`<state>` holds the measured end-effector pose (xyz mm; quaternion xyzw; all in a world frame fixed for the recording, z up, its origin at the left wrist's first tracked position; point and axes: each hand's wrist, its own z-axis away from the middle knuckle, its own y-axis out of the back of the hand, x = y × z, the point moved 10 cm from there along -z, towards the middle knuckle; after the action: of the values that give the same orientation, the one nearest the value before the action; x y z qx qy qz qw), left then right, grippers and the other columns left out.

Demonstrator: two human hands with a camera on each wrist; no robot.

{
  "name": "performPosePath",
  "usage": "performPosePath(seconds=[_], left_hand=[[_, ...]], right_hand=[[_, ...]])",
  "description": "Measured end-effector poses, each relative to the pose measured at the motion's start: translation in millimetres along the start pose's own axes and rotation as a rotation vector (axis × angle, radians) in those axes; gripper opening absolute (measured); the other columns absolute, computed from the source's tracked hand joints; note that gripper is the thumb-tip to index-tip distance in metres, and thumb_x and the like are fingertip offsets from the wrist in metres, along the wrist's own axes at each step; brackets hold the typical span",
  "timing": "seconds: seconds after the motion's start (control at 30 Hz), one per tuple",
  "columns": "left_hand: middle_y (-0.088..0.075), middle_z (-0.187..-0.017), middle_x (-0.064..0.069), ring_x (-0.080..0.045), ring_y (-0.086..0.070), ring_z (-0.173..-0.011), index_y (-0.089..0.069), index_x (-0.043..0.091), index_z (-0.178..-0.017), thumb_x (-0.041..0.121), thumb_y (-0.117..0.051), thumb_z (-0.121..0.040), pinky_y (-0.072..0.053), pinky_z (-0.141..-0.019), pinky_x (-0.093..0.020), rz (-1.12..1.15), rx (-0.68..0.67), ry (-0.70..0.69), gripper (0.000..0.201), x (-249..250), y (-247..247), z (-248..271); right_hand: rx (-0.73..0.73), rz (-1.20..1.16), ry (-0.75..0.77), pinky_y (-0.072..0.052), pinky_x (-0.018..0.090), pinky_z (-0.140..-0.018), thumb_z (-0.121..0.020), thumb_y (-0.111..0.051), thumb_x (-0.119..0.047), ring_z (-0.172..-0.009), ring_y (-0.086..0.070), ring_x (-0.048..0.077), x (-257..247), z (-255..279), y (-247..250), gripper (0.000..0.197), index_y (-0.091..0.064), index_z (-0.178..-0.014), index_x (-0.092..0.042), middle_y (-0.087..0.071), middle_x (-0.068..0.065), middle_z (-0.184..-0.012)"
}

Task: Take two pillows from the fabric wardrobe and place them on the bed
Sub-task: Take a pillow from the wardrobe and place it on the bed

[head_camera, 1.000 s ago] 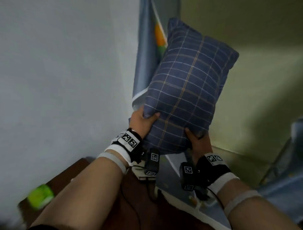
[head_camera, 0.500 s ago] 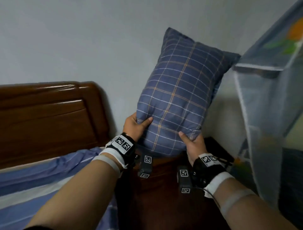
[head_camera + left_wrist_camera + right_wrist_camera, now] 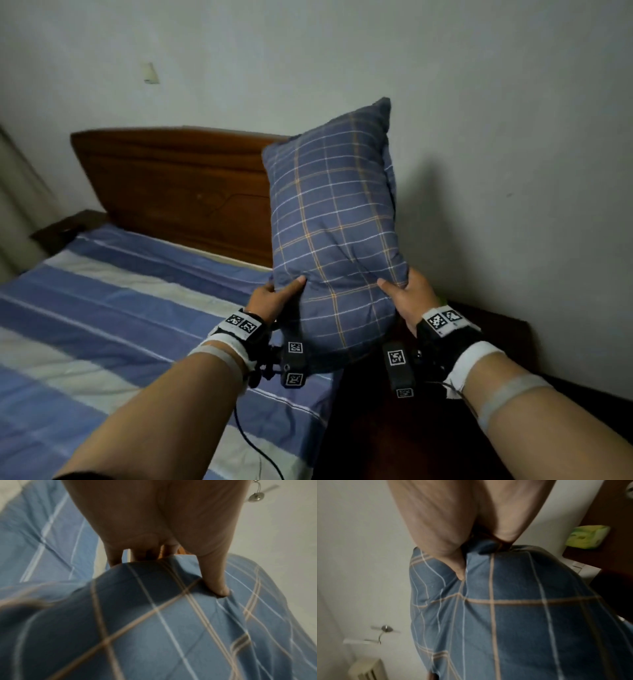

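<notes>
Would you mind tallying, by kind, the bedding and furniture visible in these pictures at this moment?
Plaid pillows: 1, held upright by the left hand and right hand
Beds: 1, with a striped sheet
Wooden headboards: 1
Dark nightstands: 1
Total: 4

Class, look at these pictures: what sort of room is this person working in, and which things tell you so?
Most likely a bedroom. A bed with a striped blue sheet stands against a wooden headboard, and both hands hold up a plaid pillow.
</notes>
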<state>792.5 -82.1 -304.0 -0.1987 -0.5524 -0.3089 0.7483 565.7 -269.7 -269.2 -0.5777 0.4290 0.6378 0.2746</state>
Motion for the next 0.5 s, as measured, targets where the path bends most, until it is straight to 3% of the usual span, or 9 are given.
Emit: performPosePath(seconds=[0.07, 0.13, 0.17, 0.27, 0.33, 0.43, 0.5], left_hand=[[-0.081, -0.095, -0.004, -0.025, -0.076, -0.094, -0.077, 0.012, -0.097, 0.058, -0.090, -0.056, -0.058, -0.094, -0.045, 0.004, 0.070, 0.026, 0.063, -17, 2, -16], [-0.081, -0.096, -0.003, -0.025, -0.076, -0.095, -0.078, 0.012, -0.101, 0.055, -0.091, -0.055, -0.058, -0.091, -0.042, 0.051, 0.144, 0.052, 0.065, -34, 0, -20], [-0.081, -0.098, -0.005, -0.025, -0.075, -0.095, -0.077, 0.012, -0.103, 0.050, -0.091, -0.058, -0.058, -0.091, -0.043, 0.078, 0.175, 0.064, 0.061, -42, -1, -20], [-0.078, -0.107, -0.007, -0.021, -0.073, -0.092, -0.073, 0.011, -0.114, 0.035, -0.087, -0.074, -0.056, -0.090, -0.042, 0.135, 0.236, 0.091, 0.049, -57, 1, -20], [-0.079, -0.103, -0.005, -0.020, -0.073, -0.090, -0.073, 0.013, -0.114, 0.037, -0.087, -0.072, -0.057, -0.090, -0.042, 0.140, 0.282, 0.121, 0.050, -69, 11, -27], [-0.077, -0.086, -0.009, -0.022, -0.070, -0.077, -0.075, 0.011, -0.102, 0.041, -0.090, -0.065, -0.060, -0.087, -0.044, 0.136, 0.349, 0.164, 0.050, -89, 30, -45], [-0.073, -0.073, -0.014, -0.022, -0.067, -0.069, -0.072, 0.003, -0.090, 0.035, -0.090, -0.067, -0.059, -0.089, -0.050, 0.115, 0.375, 0.198, 0.043, -101, 41, -57]], right_hand=[[-0.140, 0.104, 0.030, -0.050, 0.043, -0.105, -0.087, -0.073, -0.020, -0.114, -0.067, 0.027, 2, -28, -17, 0.034, -0.068, -0.121, -0.020, -0.073, 0.008, -0.121], [-0.259, 0.183, 0.042, -0.045, 0.030, -0.098, -0.092, -0.069, -0.012, -0.114, -0.064, 0.025, 2, -51, -31, 0.038, -0.064, -0.129, -0.006, -0.071, 0.010, -0.121], [-0.305, 0.215, 0.050, -0.043, 0.028, -0.096, -0.093, -0.068, -0.010, -0.115, -0.064, 0.026, 2, -62, -39, 0.038, -0.063, -0.130, -0.004, -0.070, 0.013, -0.123], [-0.406, 0.330, 0.098, -0.045, 0.033, -0.104, -0.092, -0.069, -0.012, -0.124, -0.062, 0.033, 6, -89, -69, 0.041, -0.063, -0.132, -0.004, -0.068, 0.017, -0.131], [-0.465, 0.385, 0.119, -0.042, 0.033, -0.108, -0.092, -0.069, -0.012, -0.128, -0.059, 0.035, 10, -103, -94, 0.045, -0.060, -0.136, -0.004, -0.066, 0.018, -0.135], [-0.516, 0.451, 0.136, -0.038, 0.037, -0.115, -0.092, -0.068, -0.015, -0.134, -0.054, 0.036, 18, -125, -132, 0.051, -0.056, -0.141, -0.004, -0.060, 0.019, -0.142], [-0.545, 0.490, 0.123, -0.039, 0.038, -0.114, -0.092, -0.068, -0.016, -0.133, -0.055, 0.037, 28, -141, -156, 0.051, -0.057, -0.140, -0.004, -0.060, 0.019, -0.142]])
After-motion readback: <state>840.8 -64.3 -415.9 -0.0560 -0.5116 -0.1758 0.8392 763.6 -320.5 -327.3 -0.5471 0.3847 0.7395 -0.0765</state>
